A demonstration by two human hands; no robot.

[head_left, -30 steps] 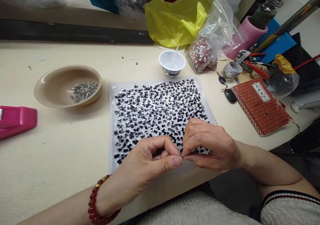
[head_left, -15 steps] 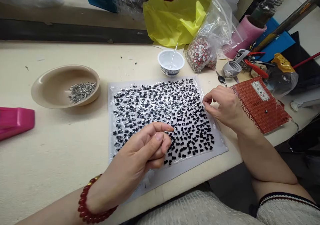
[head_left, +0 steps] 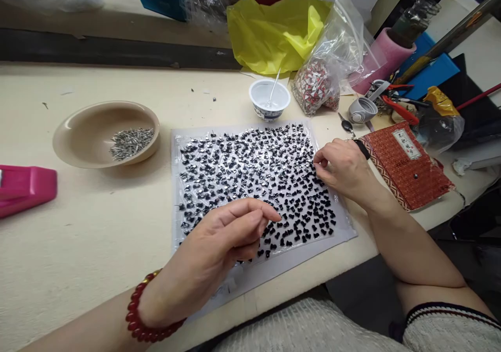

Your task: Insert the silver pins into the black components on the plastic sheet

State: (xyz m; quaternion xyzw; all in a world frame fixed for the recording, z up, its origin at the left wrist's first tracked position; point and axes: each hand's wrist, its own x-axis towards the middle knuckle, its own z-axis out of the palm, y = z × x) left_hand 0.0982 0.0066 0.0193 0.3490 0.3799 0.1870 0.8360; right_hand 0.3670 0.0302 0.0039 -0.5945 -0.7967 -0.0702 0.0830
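My left hand (head_left: 225,237), with a red bead bracelet (head_left: 136,315) at the wrist, hovers over the lower left of a pale plastic-covered sheet (head_left: 344,231). Its fingers are curled with the thumb against them; anything inside is hidden. Rows of small black pieces (head_left: 287,233) cover the sheet, many with short metal pins sticking up. At the sheet's right edge, the thumb and index finger of my right hand (head_left: 344,169) are pinched together near the pieces. Whatever they grip is too small to make out.
A beige bowl (head_left: 84,138) of metal pins stands left, near a pink tape dispenser (head_left: 29,189). Behind the sheet are a white cup (head_left: 260,99), a bag of red-white pieces (head_left: 313,86) and a yellow bag (head_left: 270,34). A red notebook (head_left: 415,177) lies right.
My left hand's index finger has bent downward over the thumb, and the hand sits slightly lower. My right hand has shifted slightly left and down along the sheet's right edge.
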